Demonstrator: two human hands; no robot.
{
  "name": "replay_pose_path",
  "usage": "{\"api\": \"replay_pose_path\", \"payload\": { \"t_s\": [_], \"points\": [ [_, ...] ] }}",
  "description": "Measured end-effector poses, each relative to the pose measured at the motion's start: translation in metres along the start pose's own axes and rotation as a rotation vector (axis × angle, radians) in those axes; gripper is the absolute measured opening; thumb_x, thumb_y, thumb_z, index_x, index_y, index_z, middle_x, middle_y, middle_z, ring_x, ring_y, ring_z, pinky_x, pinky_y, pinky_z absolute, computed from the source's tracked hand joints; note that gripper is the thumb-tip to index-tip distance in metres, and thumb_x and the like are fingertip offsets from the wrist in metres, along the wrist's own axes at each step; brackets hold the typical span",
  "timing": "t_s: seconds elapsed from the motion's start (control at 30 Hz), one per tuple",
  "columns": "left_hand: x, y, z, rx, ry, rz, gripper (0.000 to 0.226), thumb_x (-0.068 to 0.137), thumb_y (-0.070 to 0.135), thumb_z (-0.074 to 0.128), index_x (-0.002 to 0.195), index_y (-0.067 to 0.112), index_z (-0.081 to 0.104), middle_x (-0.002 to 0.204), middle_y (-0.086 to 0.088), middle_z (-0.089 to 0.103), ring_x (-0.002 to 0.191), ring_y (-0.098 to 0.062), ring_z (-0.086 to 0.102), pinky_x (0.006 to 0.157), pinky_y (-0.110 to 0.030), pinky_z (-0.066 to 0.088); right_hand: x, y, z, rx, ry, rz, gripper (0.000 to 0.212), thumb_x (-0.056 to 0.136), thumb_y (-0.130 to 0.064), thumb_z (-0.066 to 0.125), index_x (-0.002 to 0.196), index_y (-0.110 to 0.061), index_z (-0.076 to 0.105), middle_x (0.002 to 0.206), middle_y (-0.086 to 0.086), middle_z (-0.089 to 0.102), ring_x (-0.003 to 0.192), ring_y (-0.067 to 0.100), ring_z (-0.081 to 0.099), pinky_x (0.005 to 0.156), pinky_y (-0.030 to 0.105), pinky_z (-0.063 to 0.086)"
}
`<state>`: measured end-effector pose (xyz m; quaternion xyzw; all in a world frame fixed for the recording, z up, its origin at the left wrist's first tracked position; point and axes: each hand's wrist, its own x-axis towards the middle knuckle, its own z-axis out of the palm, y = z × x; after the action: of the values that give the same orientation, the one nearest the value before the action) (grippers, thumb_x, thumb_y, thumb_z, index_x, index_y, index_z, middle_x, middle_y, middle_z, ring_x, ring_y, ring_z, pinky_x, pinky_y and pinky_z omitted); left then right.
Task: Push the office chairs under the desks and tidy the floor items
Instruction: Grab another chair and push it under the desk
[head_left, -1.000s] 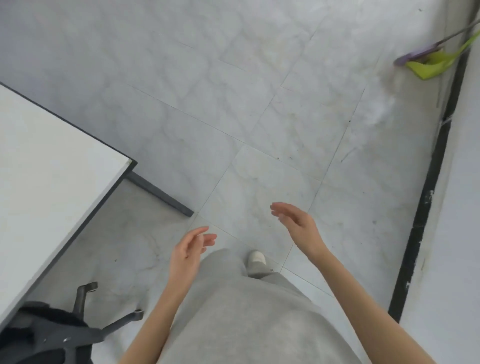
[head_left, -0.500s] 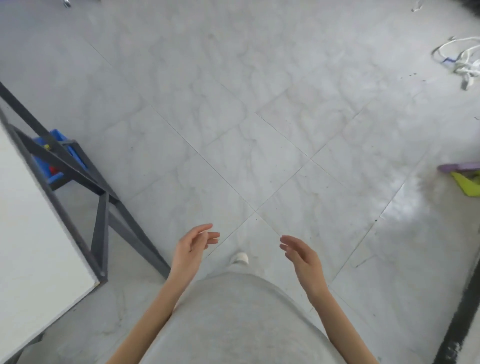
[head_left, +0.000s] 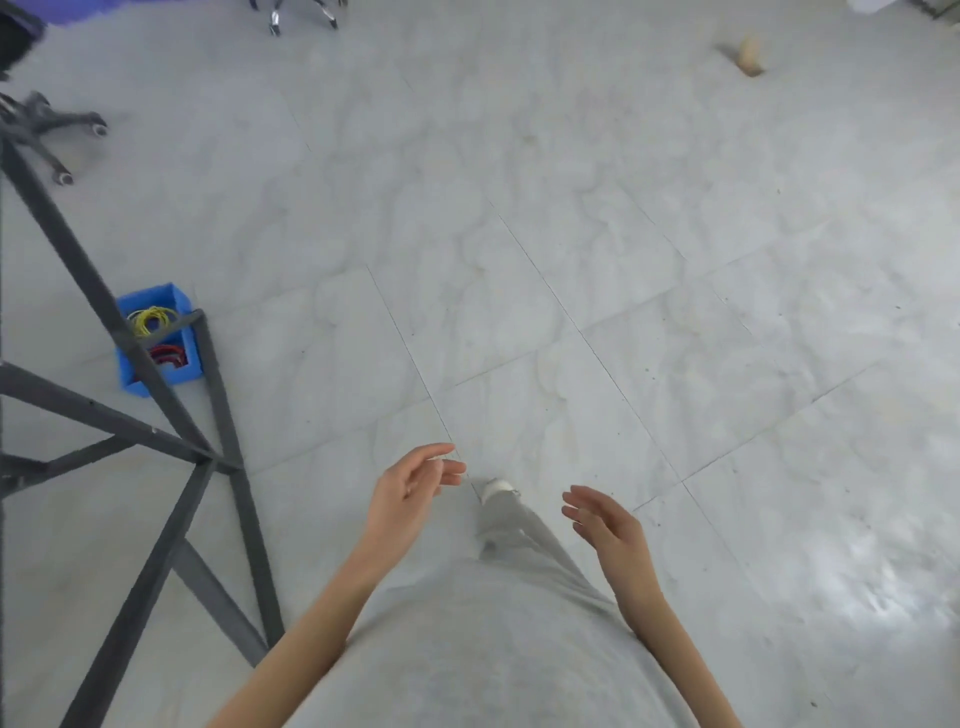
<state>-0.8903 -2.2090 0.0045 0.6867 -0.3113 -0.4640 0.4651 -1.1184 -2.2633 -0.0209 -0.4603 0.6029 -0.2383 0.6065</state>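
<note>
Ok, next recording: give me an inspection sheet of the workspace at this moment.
Surface: pale marbled tile floor, dusty at right.
Job's things: chair base with castors at upper left; second chair base at the top edge; blue bin of coloured wire coils under the dark desk frame.
Clutter: small tan object, blurred.
Hands: left hand and right hand open, holding nothing.
Cables: only the coils in the bin.
Surroundings: nothing seen.
</note>
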Motion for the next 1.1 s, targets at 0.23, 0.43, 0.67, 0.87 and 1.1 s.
{"api": "replay_pose_path", "payload": {
  "t_s": [0.23, 0.43, 0.67, 0.87, 1.1],
  "points": [
    [0.104, 0.036, -0.027, -0.121, 0.404, -0.113, 0.030, 0.096, 0.002, 0.038, 0.100, 0.020, 0.061, 0.080, 0.006, 0.074, 0.075, -0.006, 0.068, 0.073, -0.011, 0.050, 0.196, -0.190, 0.067, -0.194, -0.401, -0.204, 0.028, 0.092, -0.004, 0.046, 0.100, -0.024, 0.064, 0.104, -0.006, 0.069, 0.100, 0.012, 0.065, 0.093, 0.030, 0.047],
    [0.224, 0.048, -0.058, -0.223, 0.599, -0.177, 0.029, 0.096, 0.004, 0.039, 0.097, 0.024, 0.060, 0.079, 0.013, 0.074, 0.074, -0.005, 0.069, 0.075, -0.024, 0.049, 0.336, -0.269, 0.150, -0.230, -0.536, -0.242, 0.025, 0.092, -0.006, 0.047, 0.105, -0.019, 0.064, 0.107, -0.001, 0.068, 0.100, 0.012, 0.065, 0.093, 0.030, 0.048],
    [0.433, 0.121, -0.145, -0.194, 0.589, -0.102, 0.033, 0.095, 0.004, 0.040, 0.094, 0.029, 0.061, 0.082, 0.012, 0.072, 0.077, -0.006, 0.068, 0.075, -0.026, 0.048, 0.467, -0.325, 0.210, -0.336, -0.469, -0.123, 0.029, 0.091, -0.002, 0.046, 0.100, -0.023, 0.065, 0.105, -0.004, 0.070, 0.094, 0.007, 0.066, 0.096, 0.040, 0.049],
    [0.589, 0.209, -0.219, -0.128, 0.507, -0.006, 0.035, 0.096, 0.005, 0.037, 0.099, 0.031, 0.060, 0.084, 0.022, 0.071, 0.083, -0.005, 0.068, 0.079, -0.021, 0.050, 0.566, -0.402, 0.250, -0.347, -0.429, -0.107, 0.024, 0.090, -0.007, 0.053, 0.098, -0.026, 0.066, 0.097, -0.009, 0.072, 0.100, 0.013, 0.065, 0.089, 0.032, 0.049],
    [0.764, 0.243, -0.296, -0.153, 0.595, -0.046, 0.035, 0.096, 0.005, 0.038, 0.100, 0.032, 0.059, 0.086, 0.021, 0.072, 0.086, -0.007, 0.067, 0.079, -0.022, 0.050, 0.745, -0.493, 0.363, -0.356, -0.492, -0.110, 0.029, 0.089, -0.005, 0.053, 0.095, -0.028, 0.068, 0.100, -0.005, 0.072, 0.100, 0.016, 0.065, 0.098, 0.047, 0.045]
  ]
}}
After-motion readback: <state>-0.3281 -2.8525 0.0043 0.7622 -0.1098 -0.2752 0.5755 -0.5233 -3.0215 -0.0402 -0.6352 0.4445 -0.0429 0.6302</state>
